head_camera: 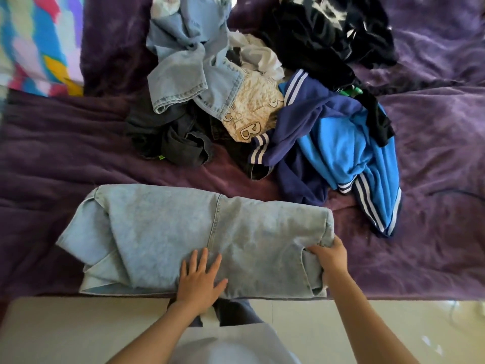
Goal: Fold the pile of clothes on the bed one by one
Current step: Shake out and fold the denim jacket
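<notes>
Our left fingers (195,258) lie straight and spread, pressing flat on the jeans (210,232), while our right fingers (315,249) are curled round the right end of the same denim, gripping its folded edge. The left hand (200,278) sits near the middle of the near edge, and the right hand (329,258) is at the garment's right end. The jeans lie across the near side of the bed (52,166), apart from the pile (249,106), which sits further back in a heap. We judge that we are midway through folding this one garment: it looks doubled lengthwise, and the left palm seems to pin the middle so the right end can be brought over. The next move, as we read it, calls for lifting the gripped end, carrying it leftward across the pinned line with the edges kept square, then smoothing the result. The near edge lies close to the bed's rim, so a careless pull could drag it toward the floor (393,324). Much is hard to read. The layers under the top denim are hidden, so we cannot tell how many folds are in. Our right fingertips are tucked under the cloth. The pile is tangled, so counting its pieces is guesswork, though a blue jacket (341,143) and a black garment (328,30) show. The frame cuts off the pile's top.
</notes>
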The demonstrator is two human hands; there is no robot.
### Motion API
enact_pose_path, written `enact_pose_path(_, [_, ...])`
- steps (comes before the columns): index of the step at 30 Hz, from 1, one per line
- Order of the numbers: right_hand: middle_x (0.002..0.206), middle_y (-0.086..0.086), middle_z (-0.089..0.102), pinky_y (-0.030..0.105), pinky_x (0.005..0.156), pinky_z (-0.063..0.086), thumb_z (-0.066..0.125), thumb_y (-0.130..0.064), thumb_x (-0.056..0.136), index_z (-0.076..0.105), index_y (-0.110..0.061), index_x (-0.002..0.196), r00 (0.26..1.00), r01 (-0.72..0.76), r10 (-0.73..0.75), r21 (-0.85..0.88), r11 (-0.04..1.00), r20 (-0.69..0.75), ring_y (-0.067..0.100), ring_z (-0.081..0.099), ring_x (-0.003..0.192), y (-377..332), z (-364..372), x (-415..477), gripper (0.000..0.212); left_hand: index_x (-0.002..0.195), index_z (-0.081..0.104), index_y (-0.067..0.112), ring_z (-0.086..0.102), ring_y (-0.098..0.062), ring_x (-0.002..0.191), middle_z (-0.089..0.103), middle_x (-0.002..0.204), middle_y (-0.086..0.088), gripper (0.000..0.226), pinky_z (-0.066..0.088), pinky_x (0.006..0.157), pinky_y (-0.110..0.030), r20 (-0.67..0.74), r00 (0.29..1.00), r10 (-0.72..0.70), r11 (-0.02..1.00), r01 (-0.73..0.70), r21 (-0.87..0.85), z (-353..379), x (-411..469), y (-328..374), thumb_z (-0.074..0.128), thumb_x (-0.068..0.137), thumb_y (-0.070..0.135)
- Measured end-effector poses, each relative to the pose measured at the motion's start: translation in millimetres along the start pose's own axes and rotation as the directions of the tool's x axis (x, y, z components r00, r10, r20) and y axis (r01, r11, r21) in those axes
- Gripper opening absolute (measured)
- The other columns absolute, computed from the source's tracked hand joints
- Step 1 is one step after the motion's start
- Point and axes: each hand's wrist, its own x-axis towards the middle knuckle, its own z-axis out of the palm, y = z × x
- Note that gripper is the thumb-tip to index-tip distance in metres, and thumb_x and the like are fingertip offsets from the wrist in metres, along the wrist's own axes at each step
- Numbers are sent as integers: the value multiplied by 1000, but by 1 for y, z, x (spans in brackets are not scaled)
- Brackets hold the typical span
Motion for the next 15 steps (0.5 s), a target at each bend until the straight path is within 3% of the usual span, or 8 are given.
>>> enact_pose_path(3, [99,-4,66,13,61,46,70,3,72,54,-24,123,964,254,-257,60,965,65,1,62,79,-52,15,-51,60,150,16,25,9,-18,145,12,158,-1,61,7,116,-33,-31,999,33,856,-45,-515,-23,2,-10,37,97,47])
enact_pose_path(4, [98,-7,65,10,60,47,70,3,74,51,-25,128,939,315,-323,80,946,121,-4,63,76,-70,26,-71,64,148,23,21,18,-17,143,20,156,-2,55,12,115,-29,-31,1000,0,665,-23,-746,-34,2,-14,40,98,39])
enact_pose_path(6, [105,-4,65,20,70,54,68,0,79,41,-30,137,864,407,-412,81,910,289,3,64,85,-102,57,-110,72,139,40,18,34,-21,135,35,149,-6,42,18,117,-35,61,994,-96,98,71,-993,-63,-6,-26,39,99,33])
enact_pose_path(8, [111,5,64,36,82,55,63,1,82,33,-32,142,757,506,-482,72,860,440,16,63,91,-126,99,-148,74,130,48,20,50,-27,118,54,131,-11,42,30,111,-44,118,990,-77,-412,76,-908,-85,-15,-49,34,97,43])
enact_pose_path(9, [111,12,65,37,81,53,59,3,84,30,-29,144,704,552,-507,66,831,497,20,63,88,-134,122,-165,74,130,48,18,55,-28,110,60,122,-11,50,35,105,-46,95,994,-45,-563,53,-825,-95,-20,-64,31,95,50])
enact_pose_path(11, [98,16,66,31,68,48,51,2,87,22,-25,148,617,607,-506,45,794,603,18,60,73,-142,172,-195,72,127,51,15,61,-30,104,66,114,-13,68,47,91,-46,-3,998,-56,-684,-40,-728,-112,-36,-103,31,84,63])
enact_pose_path(13, [80,3,59,21,59,39,45,-3,91,16,-25,149,551,579,-420,32,815,721,8,50,60,-140,219,-218,68,119,59,18,66,-28,101,68,113,-11,76,54,82,-42,-71,992,-108,-685,-126,-717,-123,-49,-144,32,72,72])
enact_pose_path(15, [90,3,58,16,63,38,42,-7,95,16,-22,149,479,479,-284,23,877,831,10,55,70,-129,251,-236,62,111,68,21,68,-25,97,69,111,-10,75,57,79,-39,-100,987,-127,-688,-160,-708,-124,-58,-179,32,71,73])
